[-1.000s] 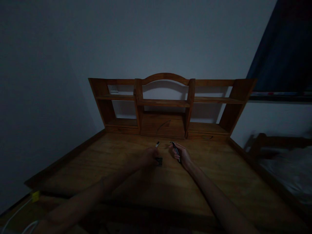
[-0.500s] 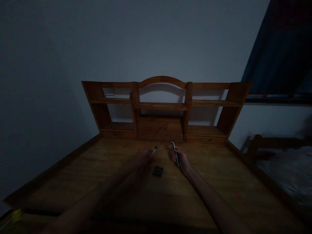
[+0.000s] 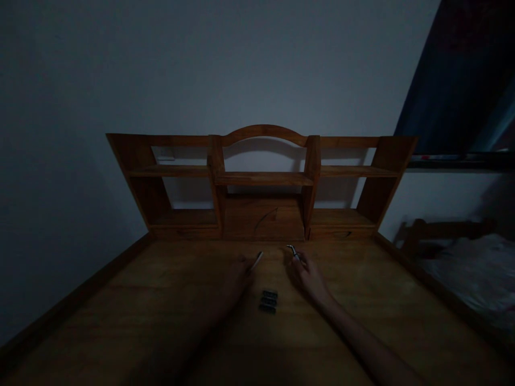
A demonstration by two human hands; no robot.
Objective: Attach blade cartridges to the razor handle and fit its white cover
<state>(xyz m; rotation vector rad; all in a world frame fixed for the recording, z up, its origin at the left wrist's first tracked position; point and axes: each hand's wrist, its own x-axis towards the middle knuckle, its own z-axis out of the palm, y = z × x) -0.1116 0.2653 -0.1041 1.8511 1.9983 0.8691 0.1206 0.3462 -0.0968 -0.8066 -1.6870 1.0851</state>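
My left hand [image 3: 240, 274] is closed around a slim pale stick [image 3: 258, 259] with a dark end, which points up and to the right; the dim light hides its kind. A short way to the right, my right hand [image 3: 308, 272] grips a slim silver tool with a bent tip [image 3: 293, 250], the tip turned to the left. Between the forearms, nearer to me, three small dark strips [image 3: 269, 302] lie side by side on the wooden desk [image 3: 346, 305]. Both held things are apart from each other and from the strips.
At the back of the desk stands a wooden shelf unit [image 3: 263, 179] with an arched top rail and low drawers. Raised wooden edges run along both sides. Past the right edge are a wooden frame [image 3: 450, 230] and a pale plastic-looking bundle [image 3: 478, 273].
The view has shifted, so desk and strips appear lower. The right hand's tool has turned, showing less of its shaft. Both hands keep hold of their things.
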